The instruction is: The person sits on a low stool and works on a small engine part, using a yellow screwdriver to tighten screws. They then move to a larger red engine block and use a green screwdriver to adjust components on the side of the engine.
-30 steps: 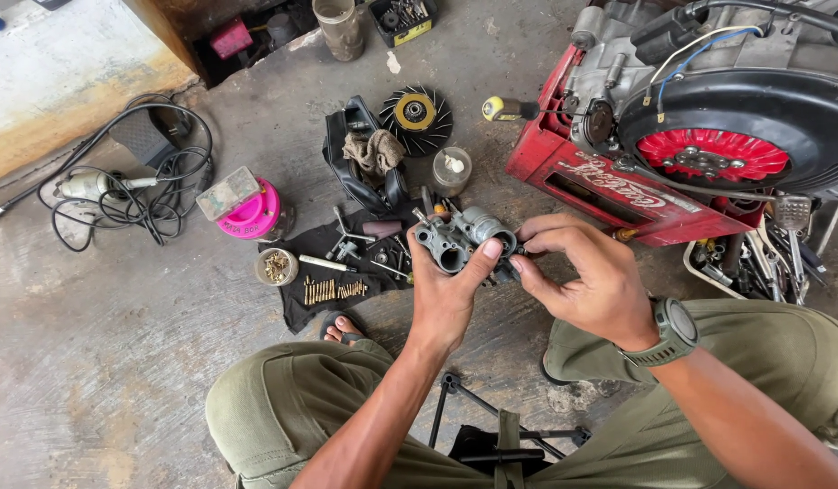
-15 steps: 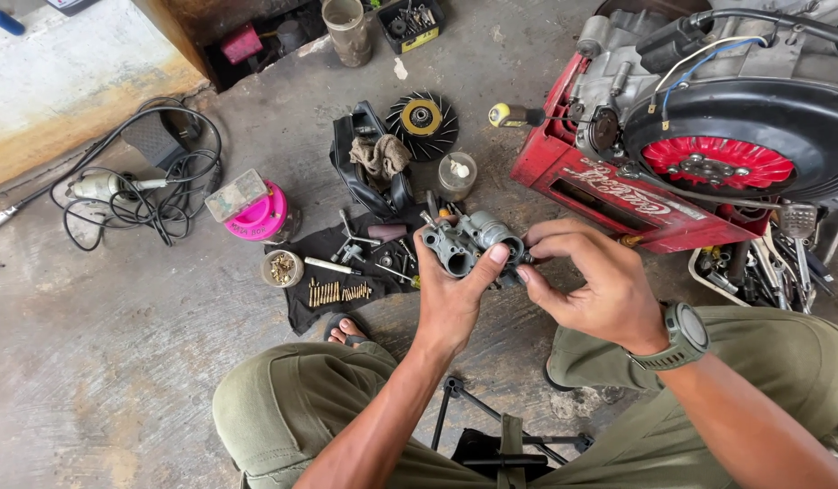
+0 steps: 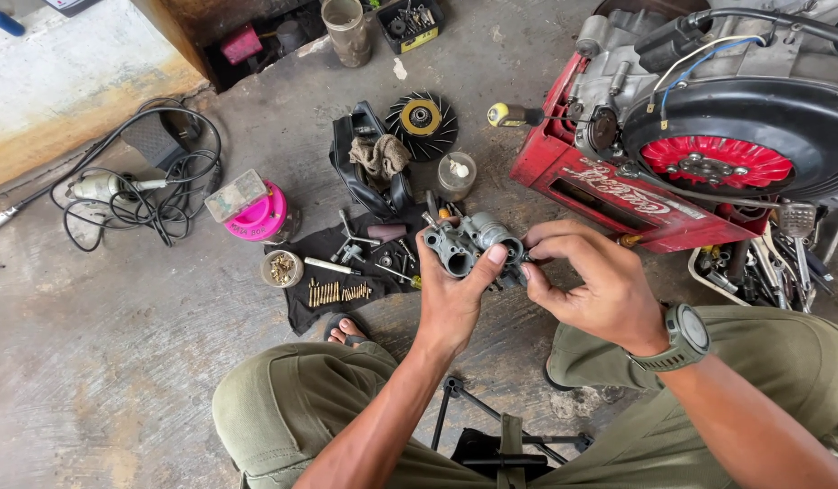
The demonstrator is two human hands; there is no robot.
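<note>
I hold a grey metal carburetor (image 3: 469,246) up in front of me, above the concrete floor (image 3: 120,362), between my knees. My left hand (image 3: 452,294) is clenched around its underside, thumb pressed against its right face. My right hand (image 3: 589,285) pinches a small part at the carburetor's right end, fingertips (image 3: 530,267) closed tight on it; what that part is I cannot tell. Just beyond the carburetor a black cloth (image 3: 333,263) lies on the floor, carrying rows of small brass jets (image 3: 339,292) and a few loose tools. A pink round container (image 3: 258,213) stands near the cloth's far left corner. A red engine stand (image 3: 609,190) with an engine sits to the right, well apart from my hands.
</note>
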